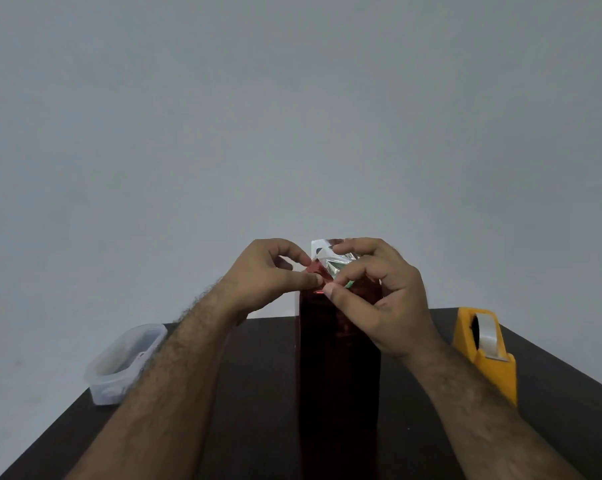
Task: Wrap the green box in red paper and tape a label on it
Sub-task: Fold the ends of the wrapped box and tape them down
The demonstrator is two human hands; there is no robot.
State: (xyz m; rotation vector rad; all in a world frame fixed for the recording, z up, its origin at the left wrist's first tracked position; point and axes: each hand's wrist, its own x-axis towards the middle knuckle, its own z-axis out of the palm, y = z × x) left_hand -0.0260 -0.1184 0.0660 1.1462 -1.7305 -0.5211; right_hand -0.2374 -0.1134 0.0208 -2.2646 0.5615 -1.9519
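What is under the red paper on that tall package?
At the top fold, a sliver of the green box shows beneath the red paper; the rest is covered.

The tall box (339, 358) stands upright on the table, sheathed in dark red paper (341, 327) whose silvery underside shows in crumpled flaps at its top end.

Dark tabletop (265, 393) against plain grey wall (292, 116)
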